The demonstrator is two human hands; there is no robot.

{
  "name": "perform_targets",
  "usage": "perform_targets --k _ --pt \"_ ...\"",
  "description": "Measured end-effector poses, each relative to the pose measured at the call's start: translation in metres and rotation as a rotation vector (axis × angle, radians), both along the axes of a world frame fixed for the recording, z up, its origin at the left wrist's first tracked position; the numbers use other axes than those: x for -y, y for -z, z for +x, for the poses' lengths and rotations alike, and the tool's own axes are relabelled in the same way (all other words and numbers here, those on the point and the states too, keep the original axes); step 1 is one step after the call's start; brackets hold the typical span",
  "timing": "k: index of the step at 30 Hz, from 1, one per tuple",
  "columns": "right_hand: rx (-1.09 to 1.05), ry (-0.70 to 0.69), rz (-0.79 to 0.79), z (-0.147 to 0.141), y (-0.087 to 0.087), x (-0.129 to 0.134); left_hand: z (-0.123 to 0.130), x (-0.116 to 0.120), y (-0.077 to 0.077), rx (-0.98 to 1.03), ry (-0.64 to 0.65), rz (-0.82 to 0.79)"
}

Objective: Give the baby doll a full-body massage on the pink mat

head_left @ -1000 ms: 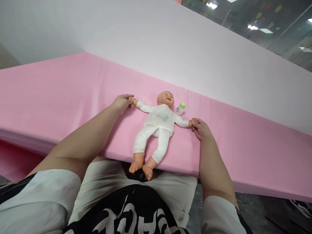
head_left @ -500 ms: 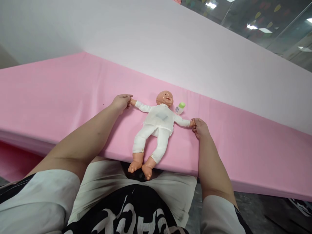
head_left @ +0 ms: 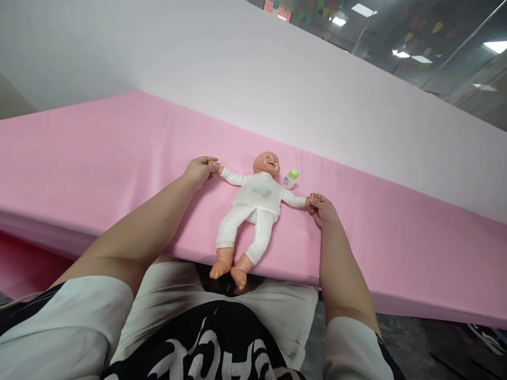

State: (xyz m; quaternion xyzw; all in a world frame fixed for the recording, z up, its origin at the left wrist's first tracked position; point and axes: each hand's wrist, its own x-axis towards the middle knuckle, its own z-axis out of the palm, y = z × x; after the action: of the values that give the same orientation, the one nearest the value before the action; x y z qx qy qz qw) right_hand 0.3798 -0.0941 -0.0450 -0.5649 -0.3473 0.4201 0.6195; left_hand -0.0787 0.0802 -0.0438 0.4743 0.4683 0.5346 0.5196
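Note:
A baby doll (head_left: 259,191) in a white top and trousers lies on its back on the pink-covered table (head_left: 301,240). Its bare feet hang over the near edge, and its arms are spread out sideways. My left hand (head_left: 201,171) is closed on the doll's hand at the left. On the other side, my right hand (head_left: 322,209) pinches the doll's other hand between thumb and fingers. Beside the doll's head lies a small bottle (head_left: 290,179) with a green cap, touched by neither hand.
A white wall (head_left: 237,68) rises along the table's far edge, with a glass window (head_left: 396,47) above it at the upper right. My lap (head_left: 170,285) is close against the near edge. Part of a shoe (head_left: 489,338) shows at the lower right.
Both my hands have drawn slightly inward with the doll's hands, its arms still spread. The whole view has shifted slightly.

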Motion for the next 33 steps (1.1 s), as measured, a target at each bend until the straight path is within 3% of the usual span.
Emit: perform_targets --k 12,22,33 --pt "0.063 0.132 0.000 -0.0044 0.0043 -0.0049 0.0034 0.0012 -0.0044 -0.002 -0.072 -0.048" --pt "0.070 -0.027 0.002 -0.0016 0.0001 0.0044 0.0036 0.0022 -0.0047 0.036 -0.012 -0.059" --pt "0.178 0.043 -0.003 -0.0076 0.0061 -0.0002 0.0025 0.0017 -0.0026 -0.017 -0.022 0.006"
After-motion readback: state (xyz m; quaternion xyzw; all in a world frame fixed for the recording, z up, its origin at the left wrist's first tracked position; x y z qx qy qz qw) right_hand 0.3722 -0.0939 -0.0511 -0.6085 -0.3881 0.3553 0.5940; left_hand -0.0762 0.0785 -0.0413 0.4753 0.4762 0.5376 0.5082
